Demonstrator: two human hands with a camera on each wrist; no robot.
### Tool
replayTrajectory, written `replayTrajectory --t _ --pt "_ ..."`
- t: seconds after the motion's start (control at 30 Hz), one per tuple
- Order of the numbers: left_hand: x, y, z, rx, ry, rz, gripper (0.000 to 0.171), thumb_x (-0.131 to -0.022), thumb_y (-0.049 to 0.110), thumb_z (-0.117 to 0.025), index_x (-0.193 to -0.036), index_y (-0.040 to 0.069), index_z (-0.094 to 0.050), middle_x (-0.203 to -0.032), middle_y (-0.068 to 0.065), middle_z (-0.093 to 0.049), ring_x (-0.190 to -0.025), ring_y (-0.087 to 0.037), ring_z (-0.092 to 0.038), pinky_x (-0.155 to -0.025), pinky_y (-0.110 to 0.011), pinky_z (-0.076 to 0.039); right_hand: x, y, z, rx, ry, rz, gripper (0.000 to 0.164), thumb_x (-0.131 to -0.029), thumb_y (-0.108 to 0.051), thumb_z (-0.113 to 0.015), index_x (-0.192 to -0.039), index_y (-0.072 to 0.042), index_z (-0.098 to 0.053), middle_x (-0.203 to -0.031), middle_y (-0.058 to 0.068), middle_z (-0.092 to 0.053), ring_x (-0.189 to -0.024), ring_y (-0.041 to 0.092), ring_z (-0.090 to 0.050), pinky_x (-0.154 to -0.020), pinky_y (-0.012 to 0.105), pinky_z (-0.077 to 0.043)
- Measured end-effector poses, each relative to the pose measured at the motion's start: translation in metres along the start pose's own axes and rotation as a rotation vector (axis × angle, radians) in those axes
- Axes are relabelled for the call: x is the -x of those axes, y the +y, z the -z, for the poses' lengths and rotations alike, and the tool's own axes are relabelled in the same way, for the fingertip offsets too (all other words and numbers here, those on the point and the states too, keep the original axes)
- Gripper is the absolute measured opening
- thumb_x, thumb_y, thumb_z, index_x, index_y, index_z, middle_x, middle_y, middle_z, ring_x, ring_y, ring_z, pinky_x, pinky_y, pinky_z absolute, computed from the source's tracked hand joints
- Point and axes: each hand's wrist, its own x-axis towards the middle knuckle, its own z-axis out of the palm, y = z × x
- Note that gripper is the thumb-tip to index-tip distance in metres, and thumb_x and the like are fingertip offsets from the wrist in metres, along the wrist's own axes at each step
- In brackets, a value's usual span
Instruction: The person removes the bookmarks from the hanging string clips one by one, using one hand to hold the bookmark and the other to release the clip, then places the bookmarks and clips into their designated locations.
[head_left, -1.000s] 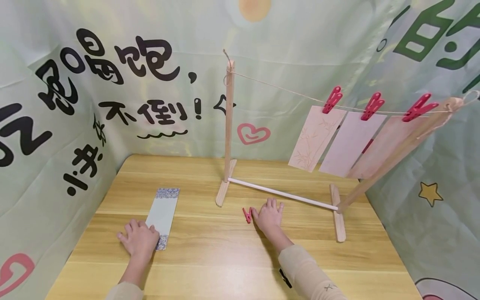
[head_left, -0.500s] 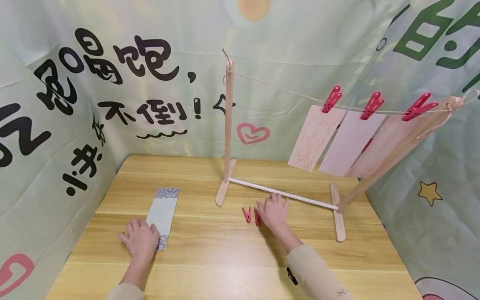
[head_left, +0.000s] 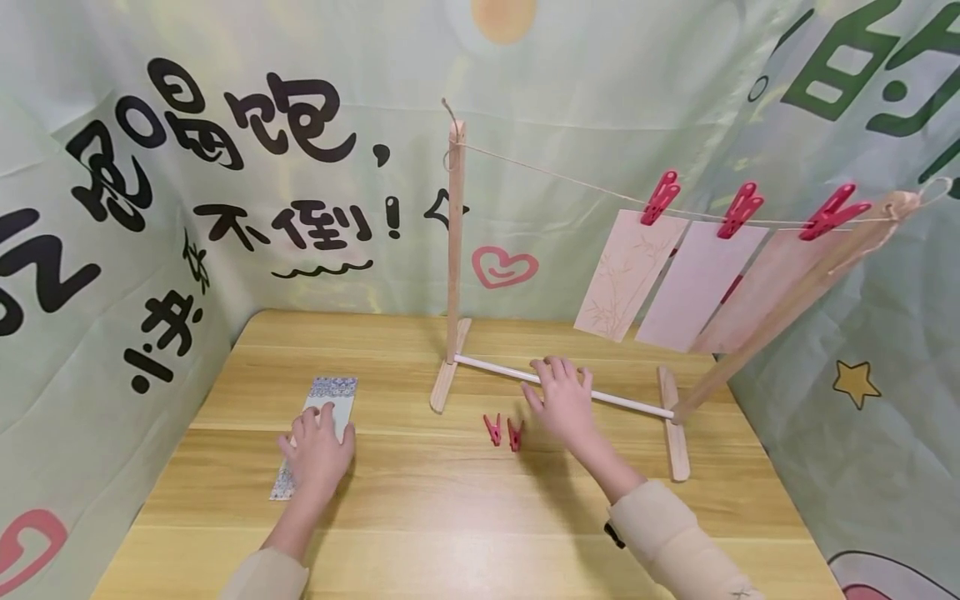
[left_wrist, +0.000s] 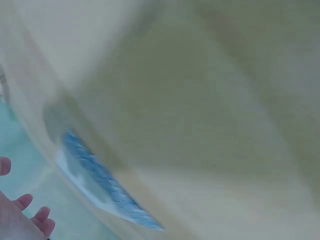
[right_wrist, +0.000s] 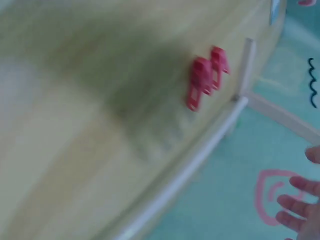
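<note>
My left hand [head_left: 318, 454] is over a pale paper card [head_left: 341, 408] with blue patterned ends, its fingers spread and covering the card's middle. In the left wrist view the hand [left_wrist: 25, 217] appears at the lower left, apart from the card [left_wrist: 107, 182]. Two small red clothespins [head_left: 492, 429] [head_left: 515, 434] lie side by side on the table. To their right, my right hand [head_left: 564, 404] is raised with fingers loosely spread and nothing held, overlapping the rack's white bottom rod [head_left: 630, 402]. The right wrist view shows this hand [right_wrist: 302, 200] away from the clothespins [right_wrist: 200, 82].
A wooden rack has a left post [head_left: 456, 250], a slanting right post [head_left: 787, 312] and a string [head_left: 547, 172] between them. Three cards [head_left: 630, 275] hang there from red clothespins [head_left: 660, 198], towards the right. Printed cloth [head_left: 360, 100] surrounds the wooden table [head_left: 420, 533].
My right hand has left the second clothespin beside the first and risen to the right. My left hand has shifted right, from the card's left edge to over its middle.
</note>
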Motion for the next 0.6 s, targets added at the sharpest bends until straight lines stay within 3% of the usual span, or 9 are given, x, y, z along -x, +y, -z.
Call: replayTrajectory --t 0.4,0.6 --pt "-0.012 0.054 0.004 0.036 -0.036 -0.162 0.062 -0.086 0.04 -0.054 -0.135 0.006 -0.037 -0.131 -0.023 -0.037 -0.122 -0.04 -0.028 -0.096 -0.061 -0.009 -0.019 0.005 0.064 0.071 -0.027 0.237 0.049 -0.087 -0.035 -0.06 -0.129 -0.015 -0.046 -0.131 0.014 -0.044 -0.122 0.031 -0.037 -0.093 0.057 -0.024" --pt "-0.019 0.082 0.007 0.056 -0.033 -0.239 0.06 -0.086 0.041 -0.055 -0.134 0.01 -0.039 -0.131 -0.02 -0.039 -0.124 -0.037 -0.029 -0.098 -0.061 -0.009 -0.033 0.011 0.098 0.133 0.045 0.379 0.049 -0.085 -0.034 -0.061 -0.127 -0.013 -0.048 -0.13 0.013 -0.044 -0.121 0.03 -0.036 -0.09 0.056 -0.025"
